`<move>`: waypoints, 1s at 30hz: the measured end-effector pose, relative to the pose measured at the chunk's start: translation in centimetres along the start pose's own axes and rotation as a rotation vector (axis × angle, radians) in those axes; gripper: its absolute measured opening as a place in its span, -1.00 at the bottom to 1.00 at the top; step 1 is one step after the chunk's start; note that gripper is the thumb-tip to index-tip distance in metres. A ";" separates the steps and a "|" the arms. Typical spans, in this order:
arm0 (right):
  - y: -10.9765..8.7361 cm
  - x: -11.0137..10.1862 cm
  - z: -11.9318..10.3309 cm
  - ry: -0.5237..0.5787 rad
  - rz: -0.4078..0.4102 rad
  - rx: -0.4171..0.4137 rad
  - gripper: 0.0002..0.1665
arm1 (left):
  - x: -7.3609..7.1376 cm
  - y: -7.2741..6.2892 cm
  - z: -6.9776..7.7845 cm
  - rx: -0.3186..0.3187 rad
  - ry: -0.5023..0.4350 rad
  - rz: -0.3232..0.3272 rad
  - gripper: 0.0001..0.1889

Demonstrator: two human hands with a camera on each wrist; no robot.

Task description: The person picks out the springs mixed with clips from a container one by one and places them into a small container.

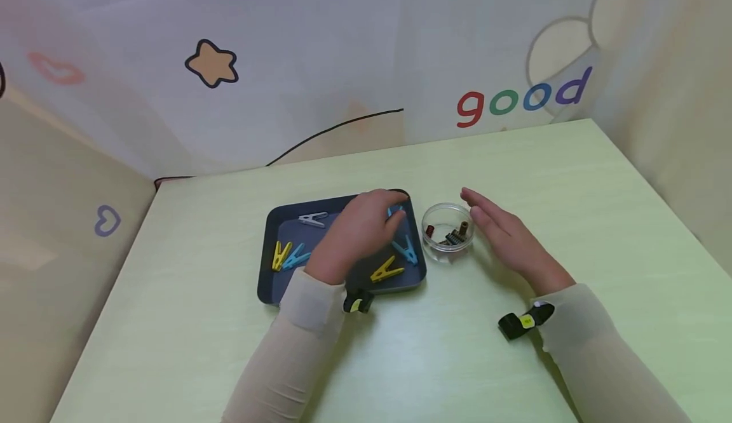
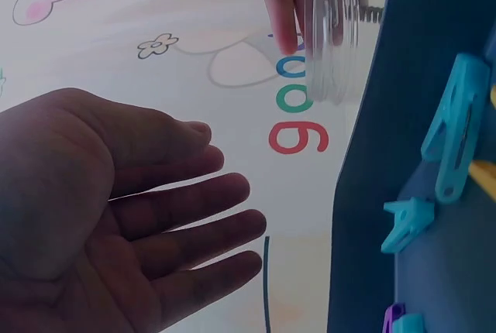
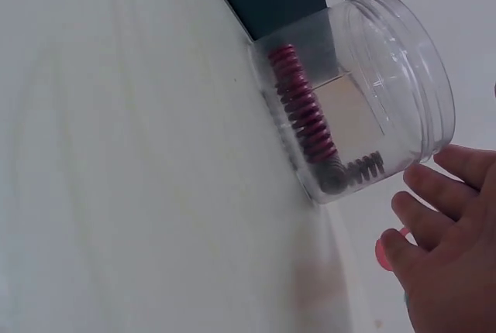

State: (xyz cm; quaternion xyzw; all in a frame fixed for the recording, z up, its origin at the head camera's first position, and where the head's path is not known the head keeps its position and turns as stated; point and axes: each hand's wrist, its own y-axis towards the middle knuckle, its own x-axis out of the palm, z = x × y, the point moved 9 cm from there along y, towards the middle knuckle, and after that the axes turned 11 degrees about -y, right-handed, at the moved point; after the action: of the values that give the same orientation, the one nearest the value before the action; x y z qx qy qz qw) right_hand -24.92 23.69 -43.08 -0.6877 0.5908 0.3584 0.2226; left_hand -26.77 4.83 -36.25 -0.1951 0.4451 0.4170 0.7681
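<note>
My left hand hovers over a dark blue-grey tray, its fingers nearly straight and holding nothing, as the left wrist view shows. In the tray lie clothespins, among them a grey one, a yellow one and a blue one; my hand hides part of the tray. Right of it stands a clear round jar without a lid. A red spring and a dark spring are among its contents. Along the jar's right side my right hand extends loose fingers, apparently touching its rim.
A pale green table carries everything. Behind it rises a white printed backdrop with a star and coloured letters, and fabric also closes off both sides. Black wrist cameras sit on the inner side of each sleeve.
</note>
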 end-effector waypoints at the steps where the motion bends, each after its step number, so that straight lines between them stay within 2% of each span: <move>1: 0.0 -0.1 0.0 -0.018 0.007 0.001 -0.33 | -0.2 -0.1 0.0 0.003 0.005 0.008 -0.59; 12: 0.2 -1.1 -0.1 -0.205 0.036 -0.003 -0.30 | -1.6 -1.1 -1.2 -0.036 0.012 0.068 -0.52; 18: 0.0 -1.8 -0.7 -0.312 0.071 -0.026 -0.28 | -2.1 -1.7 -2.0 -0.042 0.089 0.082 -0.50; 23: 0.0 -2.1 -0.7 -0.399 0.113 -0.041 -0.29 | -2.4 -2.1 -2.9 -0.085 0.154 0.077 -0.44; 30: -0.3 -2.2 -0.6 -0.497 0.149 -0.044 -0.28 | -2.2 -2.7 -4.2 -0.157 0.176 0.033 -0.35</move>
State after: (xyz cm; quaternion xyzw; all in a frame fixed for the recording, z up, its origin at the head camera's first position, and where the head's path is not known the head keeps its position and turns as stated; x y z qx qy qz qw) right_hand -24.64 24.79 -41.05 -0.5378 0.5592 0.5444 0.3189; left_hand -27.29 -0.57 -36.84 -0.2830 0.4800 0.4444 0.7014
